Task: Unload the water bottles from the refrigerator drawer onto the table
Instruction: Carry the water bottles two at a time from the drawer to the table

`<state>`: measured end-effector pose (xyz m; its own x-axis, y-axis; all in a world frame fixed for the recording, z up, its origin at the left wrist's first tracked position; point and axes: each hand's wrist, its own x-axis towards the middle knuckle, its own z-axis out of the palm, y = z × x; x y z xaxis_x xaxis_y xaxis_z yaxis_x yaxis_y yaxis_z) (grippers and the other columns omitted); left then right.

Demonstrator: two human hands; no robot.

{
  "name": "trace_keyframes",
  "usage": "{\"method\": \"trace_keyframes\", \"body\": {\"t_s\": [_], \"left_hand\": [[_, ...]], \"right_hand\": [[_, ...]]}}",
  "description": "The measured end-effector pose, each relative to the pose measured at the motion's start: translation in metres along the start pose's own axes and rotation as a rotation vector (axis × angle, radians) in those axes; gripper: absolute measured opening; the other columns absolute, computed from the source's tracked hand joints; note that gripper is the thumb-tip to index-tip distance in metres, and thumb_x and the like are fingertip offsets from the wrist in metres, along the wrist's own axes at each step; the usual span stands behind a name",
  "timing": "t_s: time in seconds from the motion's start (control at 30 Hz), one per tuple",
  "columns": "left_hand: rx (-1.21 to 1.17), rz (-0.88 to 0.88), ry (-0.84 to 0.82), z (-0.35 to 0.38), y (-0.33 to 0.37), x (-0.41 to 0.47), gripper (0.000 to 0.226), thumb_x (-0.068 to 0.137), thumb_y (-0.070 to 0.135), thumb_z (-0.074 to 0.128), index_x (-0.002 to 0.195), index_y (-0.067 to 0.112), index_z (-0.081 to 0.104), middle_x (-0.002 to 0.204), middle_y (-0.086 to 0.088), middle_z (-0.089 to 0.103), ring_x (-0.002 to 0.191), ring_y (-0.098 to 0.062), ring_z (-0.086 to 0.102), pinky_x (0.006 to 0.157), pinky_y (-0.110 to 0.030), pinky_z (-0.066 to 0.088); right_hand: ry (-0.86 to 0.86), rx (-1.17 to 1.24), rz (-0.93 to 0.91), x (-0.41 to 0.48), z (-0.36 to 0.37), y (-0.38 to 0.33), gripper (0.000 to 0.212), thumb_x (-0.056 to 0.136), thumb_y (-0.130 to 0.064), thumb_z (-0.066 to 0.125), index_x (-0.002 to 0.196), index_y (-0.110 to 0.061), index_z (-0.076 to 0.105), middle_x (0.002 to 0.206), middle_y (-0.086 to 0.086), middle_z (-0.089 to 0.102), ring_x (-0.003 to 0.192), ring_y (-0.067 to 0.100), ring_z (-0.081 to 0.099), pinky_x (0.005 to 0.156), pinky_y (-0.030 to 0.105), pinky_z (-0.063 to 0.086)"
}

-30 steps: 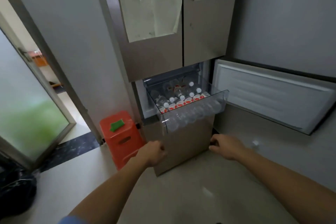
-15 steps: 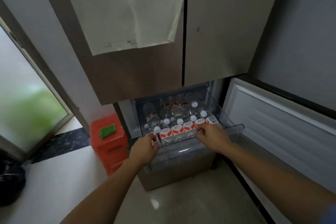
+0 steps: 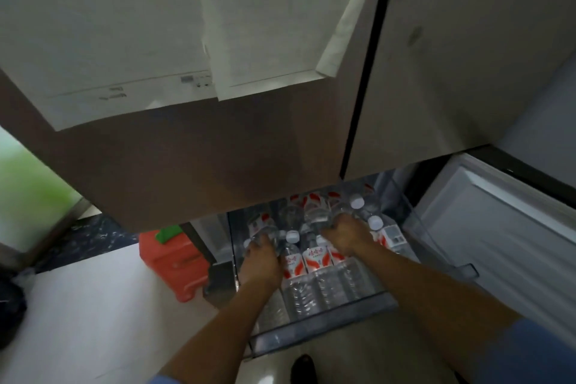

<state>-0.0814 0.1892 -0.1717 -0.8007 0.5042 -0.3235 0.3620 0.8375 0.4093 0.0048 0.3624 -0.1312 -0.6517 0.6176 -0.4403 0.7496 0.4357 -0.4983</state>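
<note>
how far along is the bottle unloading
Barely begun. Done: the refrigerator drawer is pulled out. In hand: the left hand and right hand each curl round the tops of water bottles inside it. Left: every bottle; the drawer looks packed and none is lifted out yet.

Clear water bottles (image 3: 311, 262) w/ white caps & red-white labels stand upright, packed tight in rows inside the see-through refrigerator drawer (image 3: 327, 332) – pulled out, open on top – w/ the left hand (image 3: 260, 259) & right hand (image 3: 346, 237) each gripping one near its neck.
</note>
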Motion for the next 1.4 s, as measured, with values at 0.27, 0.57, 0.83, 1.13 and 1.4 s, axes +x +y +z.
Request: {"method": "trace_keyframes", "body": {"t_s": [0.27, 0.57, 0.83, 1.13, 1.4], "left_hand": [[-0.077, -0.09, 0.08, 0.012, -0.003, 0.02, 0.058, 0.088, 0.038, 0.059, 0.128, 0.011, 0.026, 0.112, -0.016, 0.063, 0.096, -0.034, 0.066, 0.078, -0.043, 0.055], [-0.209, -0.153, 0.198, -0.004, 0.004, 0.017, 0.045, 0.089, 0.027, 0.062, 0.117, 0.01, 0.031, 0.102, -0.019, 0.066, 0.087, -0.036, 0.065, 0.073, -0.041, 0.053], [-0.18, -0.127, 0.359, -0.033, 0.027, -0.019, 0.037, 0.097, 0.025, 0.044, 0.123, -0.001, 0.037, 0.102, -0.029, 0.063, 0.092, -0.045, 0.061, 0.068, -0.04, 0.039], [-0.411, -0.201, 0.574, -0.065, 0.034, -0.13, 0.022, 0.101, 0.024, 0.041, 0.112, 0.006, 0.046, 0.075, -0.002, 0.052, 0.063, -0.016, 0.05, 0.055, -0.029, 0.041], [-0.36, -0.2, 0.717, -0.075, 0.026, -0.261, 0.025, 0.1, 0.028, 0.039, 0.111, 0.008, 0.049, 0.103, -0.01, 0.056, 0.084, -0.02, 0.051, 0.061, -0.029, 0.035]], "right_hand": [[-0.044, 0.003, 0.096, 0.032, 0.011, -0.007, 0.046, 0.08, -0.057, 0.067, 0.094, -0.013, 0.063, 0.081, -0.001, 0.057, 0.065, 0.009, 0.049, 0.061, 0.026, 0.041], [-0.161, 0.252, 0.133, 0.024, -0.004, 0.0, 0.022, 0.085, -0.03, 0.071, 0.09, -0.012, 0.058, 0.083, 0.005, 0.066, 0.062, 0.013, 0.063, 0.043, 0.017, 0.042], [-0.05, 0.473, 0.108, -0.007, -0.018, 0.023, 0.028, 0.091, -0.038, 0.061, 0.094, -0.01, 0.059, 0.082, 0.013, 0.066, 0.065, 0.025, 0.059, 0.059, 0.031, 0.043], [-0.088, 0.438, -0.031, -0.096, -0.069, 0.07, 0.029, 0.093, -0.04, 0.051, 0.1, -0.013, 0.057, 0.062, 0.005, 0.055, 0.046, 0.015, 0.046, 0.042, 0.021, 0.032], [0.055, 0.248, -0.212, -0.189, -0.087, 0.079, 0.042, 0.094, -0.043, 0.05, 0.074, -0.008, 0.063, 0.056, 0.006, 0.057, 0.045, 0.02, 0.048, 0.048, 0.026, 0.036]]}}
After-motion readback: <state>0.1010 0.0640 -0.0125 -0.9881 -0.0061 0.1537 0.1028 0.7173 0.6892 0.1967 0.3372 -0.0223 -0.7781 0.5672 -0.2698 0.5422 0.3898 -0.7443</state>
